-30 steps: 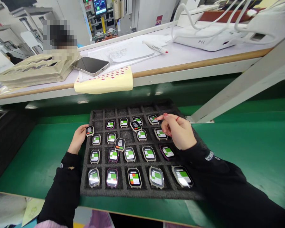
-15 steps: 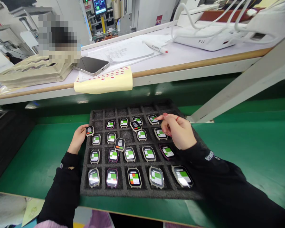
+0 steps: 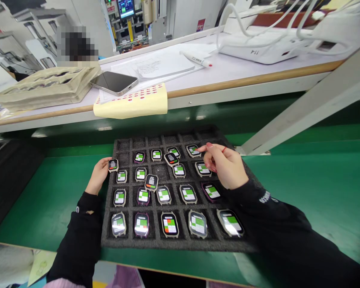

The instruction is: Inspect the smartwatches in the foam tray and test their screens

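Note:
At the left edge of the dark foam tray [image 3: 180, 243], my left hand [image 3: 99, 174] is closed on a small smartwatch [image 3: 113, 165] without a strap, its dark screen carrying text and a red and green bar. My right hand [image 3: 225, 164] has its index finger stretched to the screen of a watch [image 3: 193, 151] in the tray's upper right, the other fingers curled and holding nothing. Several watches with green and white screens lie in the compartments. Two with dark text screens, a tilted watch [image 3: 171, 159] and another watch [image 3: 151, 183], rest across the dividers.
Beneath the tray is a green bench top [image 3: 318, 188]. A raised shelf behind it bears a phone [image 3: 115, 83], papers, a marker [image 3: 195, 59], a beige tray [image 3: 45, 90] and a white device with cables [image 3: 258, 50]. A slanted metal post [image 3: 300, 100] stands at right, a black case [image 3: 12, 180] at left.
Both hands and the watches stay where they were. At the back left, a person's blurred-out head has shifted slightly.

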A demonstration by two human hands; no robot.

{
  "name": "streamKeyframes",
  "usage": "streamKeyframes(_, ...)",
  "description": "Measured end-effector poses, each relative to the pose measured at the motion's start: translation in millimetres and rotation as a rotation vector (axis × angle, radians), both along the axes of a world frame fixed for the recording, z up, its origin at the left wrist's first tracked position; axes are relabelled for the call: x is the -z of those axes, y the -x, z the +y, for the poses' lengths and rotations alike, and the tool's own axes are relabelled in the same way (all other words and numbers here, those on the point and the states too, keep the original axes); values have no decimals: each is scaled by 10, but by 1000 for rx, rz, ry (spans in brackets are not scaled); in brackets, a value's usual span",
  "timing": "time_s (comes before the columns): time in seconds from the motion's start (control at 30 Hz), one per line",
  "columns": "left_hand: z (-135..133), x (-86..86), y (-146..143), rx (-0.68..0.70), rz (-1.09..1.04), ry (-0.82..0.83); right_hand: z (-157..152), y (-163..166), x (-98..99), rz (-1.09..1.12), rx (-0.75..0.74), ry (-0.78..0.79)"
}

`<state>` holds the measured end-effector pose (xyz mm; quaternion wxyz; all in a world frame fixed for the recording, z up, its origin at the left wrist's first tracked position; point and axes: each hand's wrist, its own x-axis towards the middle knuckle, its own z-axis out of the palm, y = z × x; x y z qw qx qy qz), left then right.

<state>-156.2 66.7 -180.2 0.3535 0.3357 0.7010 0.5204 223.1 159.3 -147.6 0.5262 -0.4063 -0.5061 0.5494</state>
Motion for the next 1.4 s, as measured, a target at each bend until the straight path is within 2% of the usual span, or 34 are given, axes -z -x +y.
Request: streamKeyframes(1.4, 1, 23, 13, -1, 1, -3, 17, 5, 6, 6, -4, -9)
